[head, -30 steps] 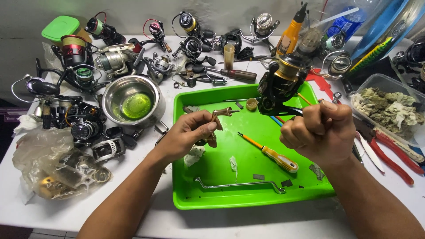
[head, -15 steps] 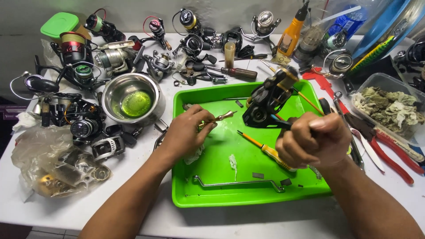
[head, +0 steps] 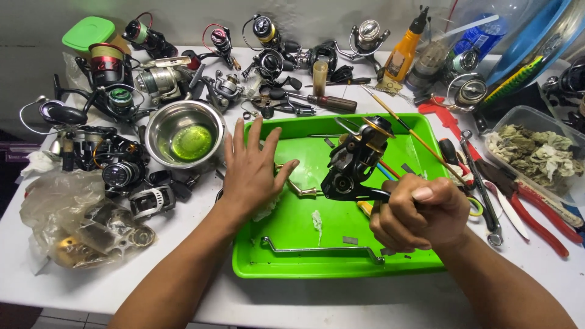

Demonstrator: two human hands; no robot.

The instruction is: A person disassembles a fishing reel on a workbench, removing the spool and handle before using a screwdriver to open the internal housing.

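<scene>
Reel (head: 356,159) in black and gold sat above the middle of the green tray (head: 420,268), lifted clear of its floor; you held it by its stem in your right hand (head: 420,213), the fingers curled tight into a fist around that stem and the thumb laid across the top. Your left hand (head: 253,167) lay flat over the tray's left rim, fingers spread wide and pointing away from you, palm down on a scrap of white tissue (head: 266,209). A small brass-coloured part (head: 298,186) lay just beside your left thumb; whether the thumb touched it could not be told. On the tray floor near you lay a bent metal rod (head: 320,248), and a yellow-handled tool was partly hidden behind your right hand. To the left of the tray stood a steel bowl (head: 186,134) holding green liquid, with many other fishing reels (head: 122,97) crowded behind and beside it. Red-handled pliers (head: 536,210) and a wrench (head: 481,189) lay to the right of the tray, near a clear tub of rags (head: 536,152).
</scene>
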